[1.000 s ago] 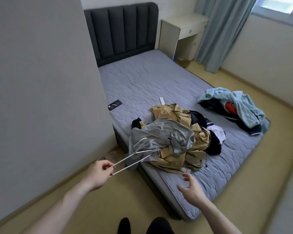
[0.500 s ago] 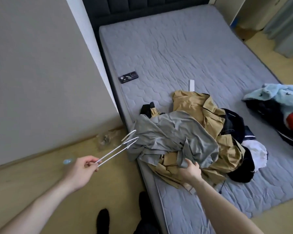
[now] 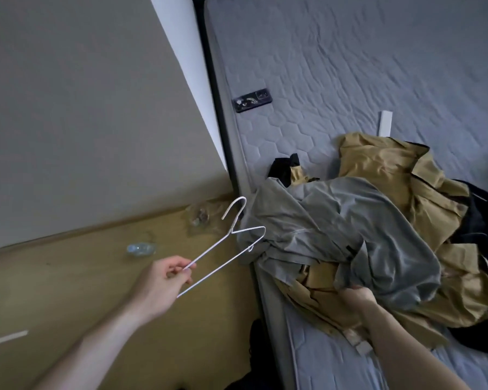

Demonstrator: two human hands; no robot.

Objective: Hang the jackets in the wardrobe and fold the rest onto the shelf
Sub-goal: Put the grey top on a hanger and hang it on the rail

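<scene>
Closer to the pile now than a second ago: right hand (image 3: 358, 298) no longer hovering short of the bed, fingers dug into the grey garment (image 3: 350, 237) at its near edge. Left hand (image 3: 164, 282) pinching one end of a white wire hanger (image 3: 231, 249), held out over the floor beside the mattress (image 3: 350, 80). Grey garment heaped on a tan jacket (image 3: 392, 170) near the bed's corner. Likely picking a jacket to hang; next, lifting it free and threading in the hanger.

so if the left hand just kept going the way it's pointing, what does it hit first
Probably the grey garment hanging over the mattress edge. The left hand points up and right, and its white wire hanger already nears that cloth, so the hanger would likely touch first. Depth is unclear.
</scene>
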